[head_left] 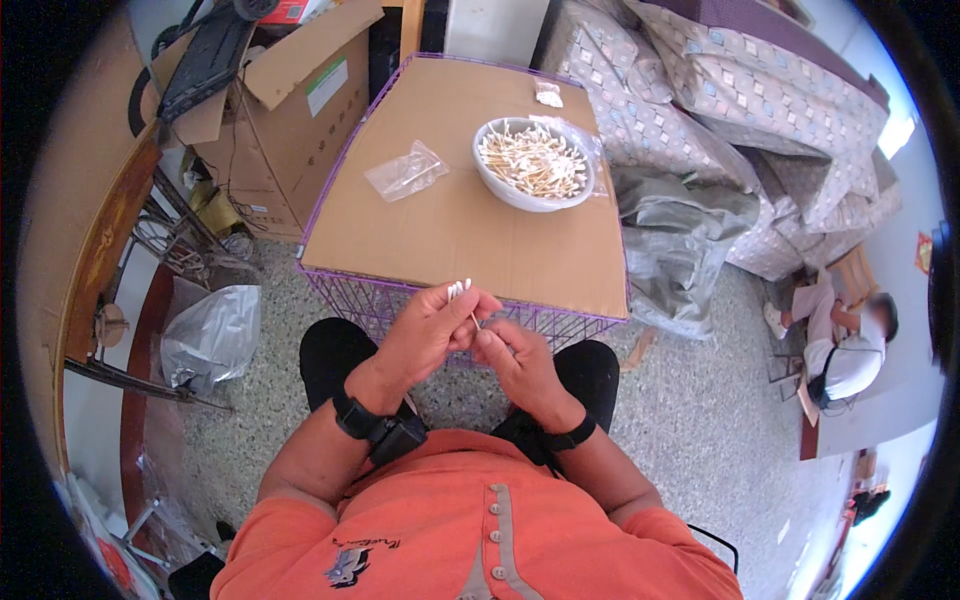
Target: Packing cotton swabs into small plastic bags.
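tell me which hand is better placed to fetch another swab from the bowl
Probably the right hand: the bowl stands toward its side, and that hand seems to pinch just one stick, while the left hand holds several swabs.

The left hand (pixel 430 328) and right hand (pixel 518 366) sit close together, fingers curled; left forearm (pixel 316 456) and right forearm (pixel 606 468) slant inward from 2 bent elbows.

from where i stand the room is bright, with the fiercest glare at the window-like patch (pixel 898 135) on the far right, washed nearly white. shadows fall soft. the clear bag (pixel 408 172) catches glints. left hand (pixel 425 328) and right hand (pixel 523 368) look fairly crisp; outer edges bow strongly into a black rounded rim.
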`<state>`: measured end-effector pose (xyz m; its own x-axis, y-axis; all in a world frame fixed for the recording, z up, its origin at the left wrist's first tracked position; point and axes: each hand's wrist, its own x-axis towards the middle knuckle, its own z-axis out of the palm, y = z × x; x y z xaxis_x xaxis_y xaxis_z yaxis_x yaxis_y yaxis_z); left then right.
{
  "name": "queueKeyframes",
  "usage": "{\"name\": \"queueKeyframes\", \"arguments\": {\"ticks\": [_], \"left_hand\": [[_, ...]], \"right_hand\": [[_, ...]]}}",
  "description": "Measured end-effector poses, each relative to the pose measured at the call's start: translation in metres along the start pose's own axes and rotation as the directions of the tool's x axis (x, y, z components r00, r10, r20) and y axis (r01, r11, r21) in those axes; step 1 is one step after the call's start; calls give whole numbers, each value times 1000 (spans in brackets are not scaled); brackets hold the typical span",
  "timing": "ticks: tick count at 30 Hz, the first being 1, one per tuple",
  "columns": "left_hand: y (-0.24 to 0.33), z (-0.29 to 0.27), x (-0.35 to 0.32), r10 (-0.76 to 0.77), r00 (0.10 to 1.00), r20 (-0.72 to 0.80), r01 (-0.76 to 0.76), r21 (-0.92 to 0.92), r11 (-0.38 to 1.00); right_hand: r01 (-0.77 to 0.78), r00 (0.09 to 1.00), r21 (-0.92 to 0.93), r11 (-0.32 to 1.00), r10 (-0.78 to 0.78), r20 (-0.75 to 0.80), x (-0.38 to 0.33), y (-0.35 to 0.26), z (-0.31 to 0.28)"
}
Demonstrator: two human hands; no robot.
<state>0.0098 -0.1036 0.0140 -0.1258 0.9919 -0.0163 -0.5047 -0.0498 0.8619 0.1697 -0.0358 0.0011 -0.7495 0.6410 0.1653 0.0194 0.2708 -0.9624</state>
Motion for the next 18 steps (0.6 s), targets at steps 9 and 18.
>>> {"name": "queueKeyframes", "arguments": {"ticks": [9,18], "left_hand": [[-21,4,-8,20,996,84,-9,-131,991],[10,7,0,-95,995,5,94,123,988]], "right_hand": [[416,886,-478,774,-464,20,22,-30,-18],[369,928,-460,808,-347,135,24,-19,-35]]}}
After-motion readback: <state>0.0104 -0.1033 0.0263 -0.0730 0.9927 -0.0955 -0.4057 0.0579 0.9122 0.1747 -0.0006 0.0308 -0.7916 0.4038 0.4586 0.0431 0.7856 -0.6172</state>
